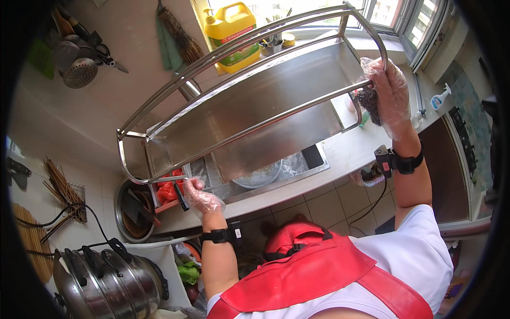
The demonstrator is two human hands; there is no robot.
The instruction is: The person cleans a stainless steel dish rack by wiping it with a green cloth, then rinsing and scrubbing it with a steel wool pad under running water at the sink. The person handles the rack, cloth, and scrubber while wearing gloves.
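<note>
A stainless-steel rack [271,107] with tubular rails spans the view, tilted above the counter and sink. My left hand [202,196], in a clear plastic glove, grips the rack's lower left corner. My right hand [385,89], gloved too, is at the rack's right end rail, with a dark metal scouring pad [369,104] held under the palm against the rail. Below the rack, a round basin [259,178] sits in the steel sink [324,161], partly hidden. Beside my left hand are a black-handled tool [181,196] and a red plastic bag [167,190].
A yellow pump jug [235,38] and a utensil cup [271,48] stand by the window. A large metal bowl [119,207] holding a cleaver is left of the sink. A spray bottle [440,97] stands near the stove at right. Stacked steel pots [107,283] are at lower left.
</note>
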